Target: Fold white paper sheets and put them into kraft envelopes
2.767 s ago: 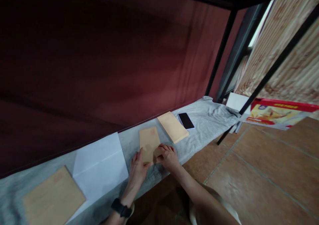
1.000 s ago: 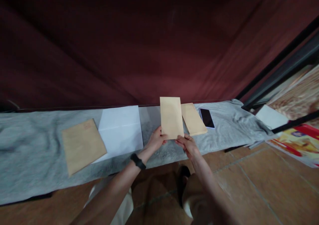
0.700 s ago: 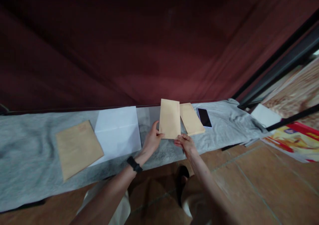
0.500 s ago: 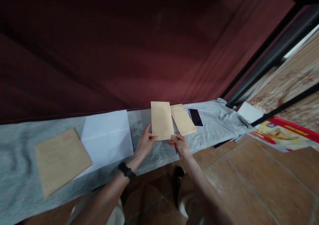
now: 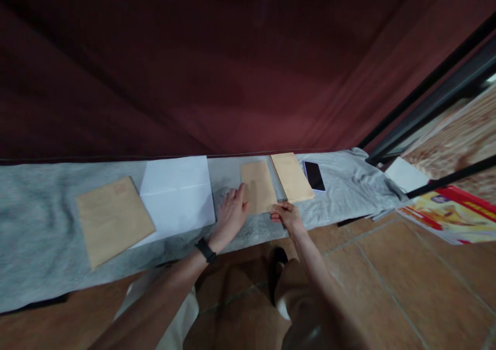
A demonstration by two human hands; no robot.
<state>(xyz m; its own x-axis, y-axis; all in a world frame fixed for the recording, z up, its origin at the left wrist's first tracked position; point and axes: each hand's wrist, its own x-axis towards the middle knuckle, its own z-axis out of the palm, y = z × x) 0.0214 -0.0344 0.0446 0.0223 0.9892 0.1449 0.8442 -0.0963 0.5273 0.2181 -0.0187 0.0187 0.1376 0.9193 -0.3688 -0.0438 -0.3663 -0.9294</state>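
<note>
Grey cloth (image 5: pixel 39 226): left hand (image 5: pixel 231 215) flat, right hand (image 5: pixel 285 215) pinching envelope (image 5: pixel 258 186), fingertips hidden.

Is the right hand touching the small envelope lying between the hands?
Touching. The head view shows the right hand fingertips pinching the near right corner of the small envelope.

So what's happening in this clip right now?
A person is working at a long surface covered in grey cloth. Both hands rest on a small brown envelope lying flat: the left hand at its left edge, the right hand at its near right corner. Beside it lie a second small envelope, a phone, a white sheet and a large brown envelope.
</note>
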